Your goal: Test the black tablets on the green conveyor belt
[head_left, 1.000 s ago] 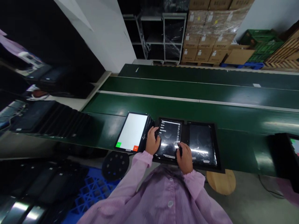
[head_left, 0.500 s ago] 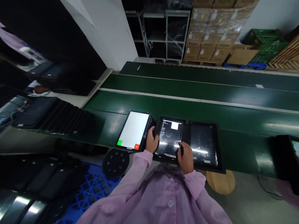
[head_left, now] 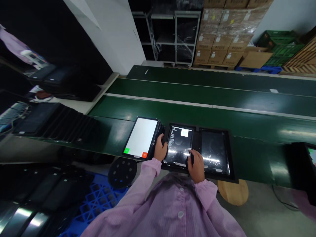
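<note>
A middle tablet (head_left: 179,148) lies face up in front of me, its dark screen showing white lines of text and a white square. My left hand (head_left: 160,149) grips its left edge, thumb toward the screen, the other fingers partly hidden beside the stack. On the right edge of that screen rests my right hand (head_left: 197,166), index finger stretched out and thumb apart, holding nothing. To the left, a tablet with a white screen (head_left: 142,136) tops a stack and shows a green and a red box at the bottom. A dark-screened tablet (head_left: 214,151) lies to the right.
The green bench (head_left: 256,148) runs across, with a row of leaning black tablets (head_left: 56,120) at left and another device (head_left: 302,168) at far right. A black stool (head_left: 122,171) and a wooden stool (head_left: 233,192) stand below the front edge. Cartons (head_left: 222,42) are stacked behind.
Both hands stay in the same place. Inside the white square on the middle tablet, a faint pattern now shows where it looked plain before.
</note>
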`<action>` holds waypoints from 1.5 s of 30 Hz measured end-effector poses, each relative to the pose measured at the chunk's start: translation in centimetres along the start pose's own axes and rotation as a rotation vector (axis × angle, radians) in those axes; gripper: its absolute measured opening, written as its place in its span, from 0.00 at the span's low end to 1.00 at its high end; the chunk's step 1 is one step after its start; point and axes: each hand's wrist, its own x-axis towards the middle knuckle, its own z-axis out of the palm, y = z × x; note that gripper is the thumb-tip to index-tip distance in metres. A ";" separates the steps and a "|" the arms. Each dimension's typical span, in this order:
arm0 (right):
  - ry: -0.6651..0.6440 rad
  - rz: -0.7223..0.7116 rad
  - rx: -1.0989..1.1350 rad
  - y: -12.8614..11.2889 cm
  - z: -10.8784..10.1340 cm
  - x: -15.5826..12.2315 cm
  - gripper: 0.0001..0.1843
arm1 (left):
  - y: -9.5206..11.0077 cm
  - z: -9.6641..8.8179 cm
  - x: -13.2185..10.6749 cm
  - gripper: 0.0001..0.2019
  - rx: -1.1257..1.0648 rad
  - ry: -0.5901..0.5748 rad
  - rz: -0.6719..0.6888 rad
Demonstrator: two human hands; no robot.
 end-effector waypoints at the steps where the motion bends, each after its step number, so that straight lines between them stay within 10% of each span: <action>1: 0.002 0.000 -0.002 0.0 0.0 0.0 0.17 | 0.2 -0.1 0.0 0.27 -0.004 -0.006 -0.011; 12: 0.007 0.024 -0.038 -0.1 0.1 0.0 0.19 | -0.1 -4.5 -6.3 0.47 0.179 -0.367 0.051; 20: -0.013 0.014 -0.041 0.0 0.2 0.0 0.20 | -1.1 -4.1 -8.3 0.49 0.198 -0.334 0.061; 38: 0.018 -0.002 -0.026 -0.3 -0.2 0.2 0.19 | 0.0 -1.9 -4.4 0.48 0.281 -0.286 0.051; 45: 0.023 -0.018 -0.033 -0.2 -0.1 0.1 0.19 | 1.3 -2.5 -5.5 0.36 0.376 -0.142 0.278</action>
